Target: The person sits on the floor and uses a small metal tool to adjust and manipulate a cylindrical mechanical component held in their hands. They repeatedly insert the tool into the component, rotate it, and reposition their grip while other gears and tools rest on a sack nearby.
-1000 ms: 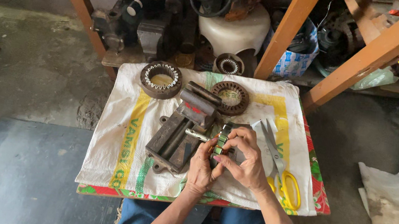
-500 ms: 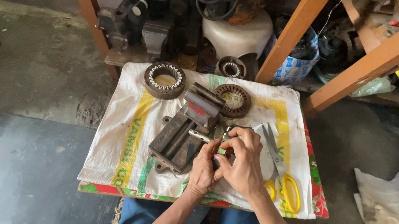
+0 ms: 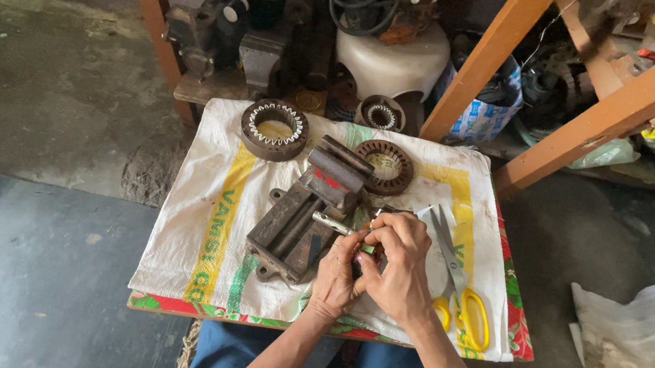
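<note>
At the near edge of the white sack, left hand and right hand are closed together on a small part, mostly hidden; it sits just right of the bench vise; fitting appears unfinished; yellow-handled scissors lie untouched at right.

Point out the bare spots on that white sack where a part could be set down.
Free: the sack's left strip, between its edge and the vise, below the toothed ring. Also the top right corner beyond the flat ring. Crowded: the middle, around both hands, and by the scissors.
</note>
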